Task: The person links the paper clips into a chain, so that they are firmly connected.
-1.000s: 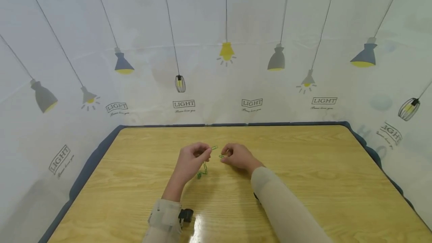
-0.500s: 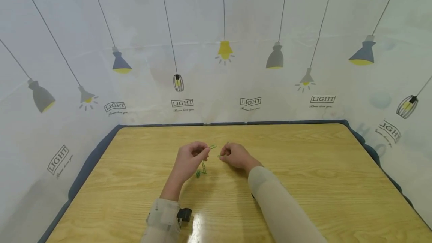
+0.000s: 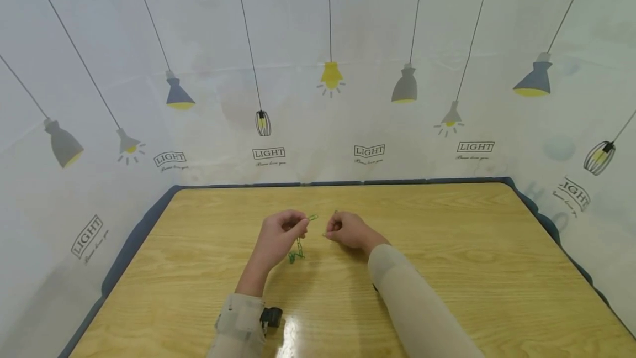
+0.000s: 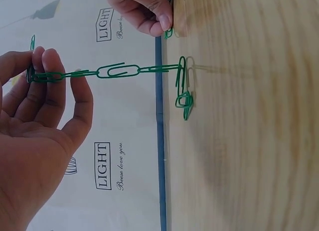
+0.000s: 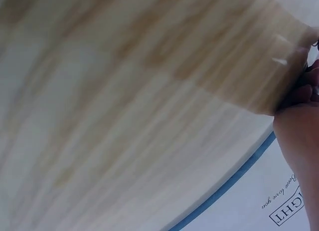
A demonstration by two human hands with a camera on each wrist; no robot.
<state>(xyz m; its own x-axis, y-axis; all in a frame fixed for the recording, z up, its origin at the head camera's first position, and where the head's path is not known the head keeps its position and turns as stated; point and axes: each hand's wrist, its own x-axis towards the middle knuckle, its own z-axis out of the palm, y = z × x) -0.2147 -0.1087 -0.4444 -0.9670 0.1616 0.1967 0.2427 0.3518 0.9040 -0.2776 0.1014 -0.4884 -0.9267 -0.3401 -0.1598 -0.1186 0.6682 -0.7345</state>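
Note:
My left hand (image 3: 280,236) pinches the upper end of a chain of green paper clips (image 4: 118,71) between thumb and fingers. One end clip (image 3: 313,217) sticks out past the fingertips toward the right. Below the hand the chain hangs down, and its lower clips (image 4: 184,99) gather in a small heap at the table top. A short gap to the right, my right hand (image 3: 350,230) pinches a single green paper clip (image 4: 168,33), mostly hidden by its fingers. In the right wrist view only part of the right hand (image 5: 304,91) shows at the edge.
The wood-grain table (image 3: 472,269) spreads around both hands, with a dark blue edging (image 3: 407,182) along its far side. Behind it hangs a pale wall covering (image 3: 298,26) printed with lamps. A small black device (image 3: 271,317) sits on the left wrist.
Both hands stay nearly in place, still apart. The clip in the right fingers has shifted slightly, and less of it shows past the fingertips than a second ago.

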